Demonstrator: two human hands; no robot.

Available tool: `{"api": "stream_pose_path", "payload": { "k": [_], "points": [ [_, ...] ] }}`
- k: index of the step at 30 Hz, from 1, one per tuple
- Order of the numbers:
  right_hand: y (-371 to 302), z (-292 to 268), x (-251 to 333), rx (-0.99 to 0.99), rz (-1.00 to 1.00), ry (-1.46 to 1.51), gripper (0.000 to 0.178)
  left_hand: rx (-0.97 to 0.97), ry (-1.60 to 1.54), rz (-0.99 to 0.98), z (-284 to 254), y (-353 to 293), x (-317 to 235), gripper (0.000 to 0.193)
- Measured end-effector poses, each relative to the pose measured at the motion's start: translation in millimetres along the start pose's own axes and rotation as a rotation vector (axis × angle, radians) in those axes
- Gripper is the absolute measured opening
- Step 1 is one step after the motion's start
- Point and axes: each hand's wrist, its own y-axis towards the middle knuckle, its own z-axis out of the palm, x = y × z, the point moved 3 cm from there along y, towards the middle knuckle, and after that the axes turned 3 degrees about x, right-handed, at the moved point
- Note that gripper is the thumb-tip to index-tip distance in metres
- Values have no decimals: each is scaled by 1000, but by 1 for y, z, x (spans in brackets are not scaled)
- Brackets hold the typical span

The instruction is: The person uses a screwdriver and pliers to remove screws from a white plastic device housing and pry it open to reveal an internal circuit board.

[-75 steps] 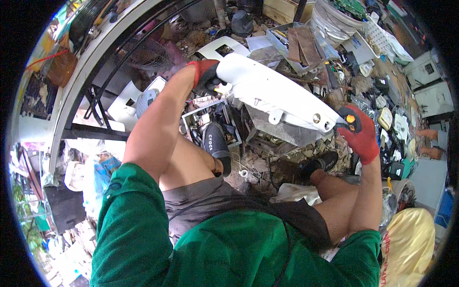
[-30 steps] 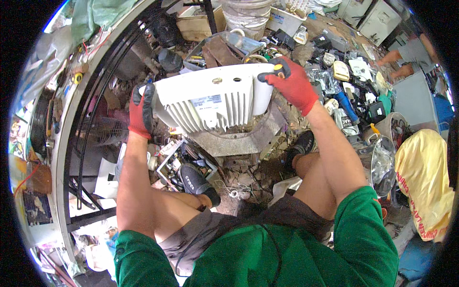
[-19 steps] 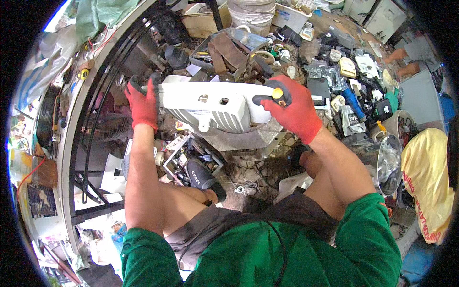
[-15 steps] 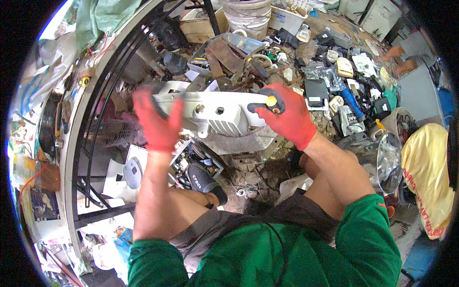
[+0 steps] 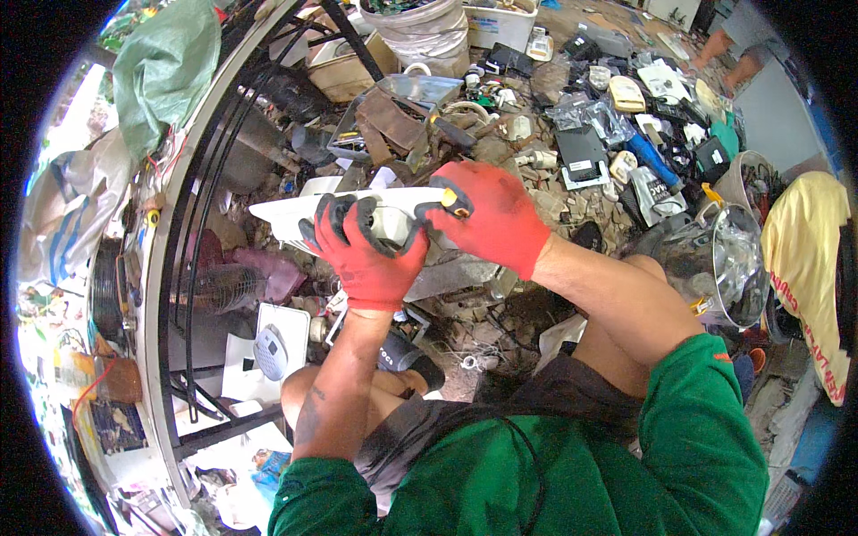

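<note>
Housing of white plastic [image 5: 290, 219] is held up in front of the person, above the littered floor, its narrow end pointing left. Left hand [image 5: 365, 259], in a red glove with black fingers, has its grip closed over the housing's near side; the fingers are bent and slightly parted across it. Right hand [image 5: 494, 219], gloved alike, is at the housing's right end, its grip closed round a yellow-and-black handle [image 5: 456, 204] – what the handle leads to is hidden.

Below the housing lies a grey metal block [image 5: 456, 277]; whether the two touch, I cannot tell. Beyond the hands, brown flat pieces [image 5: 389, 121] lie in a shallow tray [image 5: 436, 87], with a white bucket [image 5: 420, 40] behind it. To the right, a flat black case [image 5: 583, 154] lies near a blue cylinder [image 5: 651, 157] among small parts. A round bin [image 5: 718, 268] with clear plastic in it stands further right, beside a yellow sack [image 5: 804, 259]. On the left, a grey perforated disc [image 5: 271, 350] leans near a round wire guard [image 5: 214, 288] – both well apart from the right hand.
</note>
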Motion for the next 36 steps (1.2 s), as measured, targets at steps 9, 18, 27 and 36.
{"api": "stream_pose_path", "payload": {
  "k": [9, 18, 27, 36],
  "points": [
    [-18, 11, 36, 106, -78, 52, 33, 35, -257, 214, -22, -15, 28, 57],
    [-21, 0, 4, 275, -63, 64, 32, 46, -156, 363, -10, -16, 15, 63],
    [-13, -11, -10, 431, -27, 245, 24, 85, -152, 326, -13, -14, 14, 63],
    [0, -18, -24, 410, 210, 536, 26, 134, -205, 302, -17, 4, 17, 52]
  ]
}}
